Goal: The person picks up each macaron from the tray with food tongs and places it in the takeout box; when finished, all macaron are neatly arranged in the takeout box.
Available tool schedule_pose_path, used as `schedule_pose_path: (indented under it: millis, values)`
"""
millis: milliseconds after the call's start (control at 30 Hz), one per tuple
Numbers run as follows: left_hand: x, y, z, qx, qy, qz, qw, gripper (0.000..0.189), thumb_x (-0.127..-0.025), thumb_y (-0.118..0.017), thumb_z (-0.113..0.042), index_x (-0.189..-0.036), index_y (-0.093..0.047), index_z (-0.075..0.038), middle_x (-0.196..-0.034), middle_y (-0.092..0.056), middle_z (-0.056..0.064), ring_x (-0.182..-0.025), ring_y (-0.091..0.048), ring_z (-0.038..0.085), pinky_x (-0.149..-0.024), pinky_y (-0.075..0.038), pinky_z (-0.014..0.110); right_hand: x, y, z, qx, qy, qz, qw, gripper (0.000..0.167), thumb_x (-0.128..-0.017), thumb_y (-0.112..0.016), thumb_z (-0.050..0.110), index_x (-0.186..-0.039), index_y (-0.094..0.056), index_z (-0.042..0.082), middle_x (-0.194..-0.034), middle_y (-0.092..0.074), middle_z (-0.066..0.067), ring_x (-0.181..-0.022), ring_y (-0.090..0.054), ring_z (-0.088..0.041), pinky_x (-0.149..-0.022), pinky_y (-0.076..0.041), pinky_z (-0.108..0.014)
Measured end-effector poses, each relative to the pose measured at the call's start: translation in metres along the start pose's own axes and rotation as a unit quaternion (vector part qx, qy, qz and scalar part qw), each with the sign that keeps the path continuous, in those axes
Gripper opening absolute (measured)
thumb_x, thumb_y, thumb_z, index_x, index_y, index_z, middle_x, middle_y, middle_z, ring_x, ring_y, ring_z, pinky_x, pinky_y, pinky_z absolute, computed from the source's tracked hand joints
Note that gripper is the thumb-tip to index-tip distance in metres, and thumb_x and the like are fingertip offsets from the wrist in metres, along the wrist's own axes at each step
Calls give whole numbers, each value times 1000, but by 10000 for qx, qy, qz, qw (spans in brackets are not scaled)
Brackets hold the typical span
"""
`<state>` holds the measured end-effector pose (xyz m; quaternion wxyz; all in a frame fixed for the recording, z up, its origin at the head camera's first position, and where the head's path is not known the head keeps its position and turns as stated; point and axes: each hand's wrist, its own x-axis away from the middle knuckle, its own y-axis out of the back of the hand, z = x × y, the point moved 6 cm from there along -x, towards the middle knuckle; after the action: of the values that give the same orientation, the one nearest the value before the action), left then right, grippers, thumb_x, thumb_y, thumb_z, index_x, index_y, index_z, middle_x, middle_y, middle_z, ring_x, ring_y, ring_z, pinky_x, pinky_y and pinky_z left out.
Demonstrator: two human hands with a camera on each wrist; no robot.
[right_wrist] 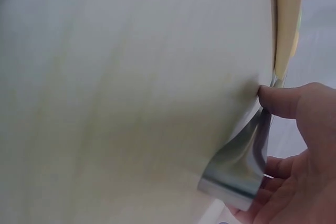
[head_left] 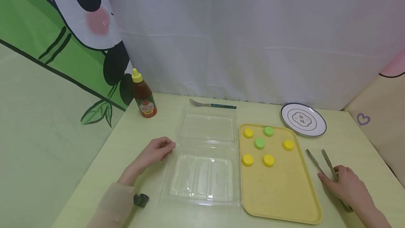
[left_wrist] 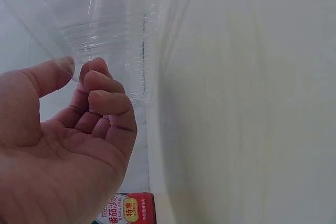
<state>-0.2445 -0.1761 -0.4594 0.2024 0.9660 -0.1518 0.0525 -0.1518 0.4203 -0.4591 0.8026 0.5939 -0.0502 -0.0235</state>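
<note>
My left hand [head_left: 157,150] is at the left side of an open, clear plastic clamshell container [head_left: 202,200], near the fold between lid and base. In the left wrist view, the thumb and forefinger pinch the container's thin edge [left_wrist: 63,59], while the other fingers curl loosely. On the far right, my right hand [head_left: 351,187] grips metal tongs [head_left: 329,164]. Their two serrated tips stand apart and point away from me. The right wrist view shows the thumb on one arm of the tongs and their rounded bend [right_wrist: 233,174] below it.
A yellow tray [head_left: 281,200] with several yellow macarons [head_left: 268,160] and green macarons [head_left: 259,143] lies between container and tongs. Behind are a fork [head_left: 218,106] and a plate [head_left: 303,119]. A ketchup bottle [head_left: 145,97] stands back left. A small dark object [head_left: 141,200] is beside the left sleeve.
</note>
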Motion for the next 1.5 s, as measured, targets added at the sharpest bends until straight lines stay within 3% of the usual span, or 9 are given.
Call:
schedule_pose_path:
  millis: [467, 700, 933, 1500]
  values:
    - [-2, -5, 0, 56, -2, 13, 10000, 28, -102, -59, -27, -104, -62, 2, -75, -53, 5, -64, -46, 17, -56, -39, 25, -2, 3, -2, 4, 51, -116, 9999, 70, -96, -61, 44, -110, -47, -23, -98, -55, -39, -88, -56, -54, -70, -45, -61]
    - [-1, -5, -4, 50, -16, 32, 10000, 30, -102, -59, -27, -105, -62, 2, -75, -52, 5, -65, -46, 17, -56, -39, 26, -3, 7, -6, -161, -56, -37, 9998, 74, -96, -61, 46, -117, -45, -23, -100, -57, -40, -88, -57, -56, -69, -46, -59]
    - [-1, -6, -3, 58, -16, 41, 10000, 29, -102, -58, -26, -105, -62, 2, -76, -53, 6, -64, -46, 17, -56, -39, 25, -9, 17, -9, -347, -161, -53, 9993, 76, -98, -58, 47, -123, -42, -22, -89, -64, -23, -79, -63, -40, -62, -47, -50]
    - [-3, -9, -1, 4, -43, 10, 10000, 28, -103, -58, -25, -106, -61, 2, -74, -52, 5, -64, -46, 17, -55, -38, 25, -20, 42, 1, -271, 319, -758, 9962, 63, -96, -63, 40, -122, -46, -16, -86, -59, -20, -73, -58, -34, -56, -41, -42]
